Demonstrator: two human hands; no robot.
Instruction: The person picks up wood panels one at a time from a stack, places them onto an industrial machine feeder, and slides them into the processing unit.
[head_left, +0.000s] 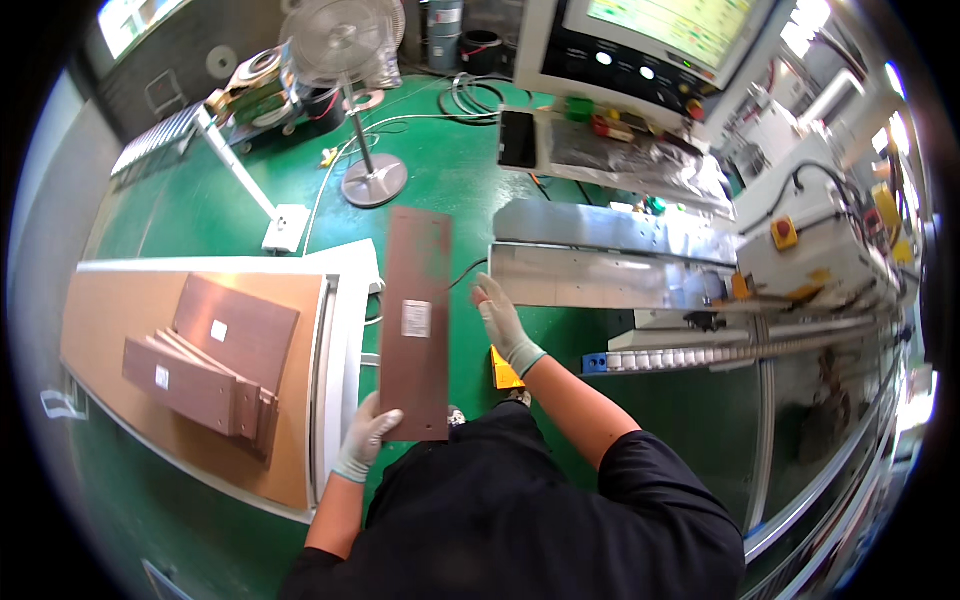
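My left hand [368, 432], in a pale glove, grips the near end of a long reddish-brown board [416, 318] with a small white label. The board is held flat, stretching away from me above the green floor. My right hand [502, 322], also gloved, hovers with fingers apart just right of the board, near the front edge of the shiny metal machine bed [600, 275]. It holds nothing. On my left, a stack of similar brown boards [215, 365] lies on a tan-topped table [110, 310].
A pedestal fan [352, 60] stands ahead on the green floor, with a white power strip [285, 228] and cables nearby. The machine's control panel with screen [650, 45] is at upper right. A roller conveyor rail [720, 350] runs along the right.
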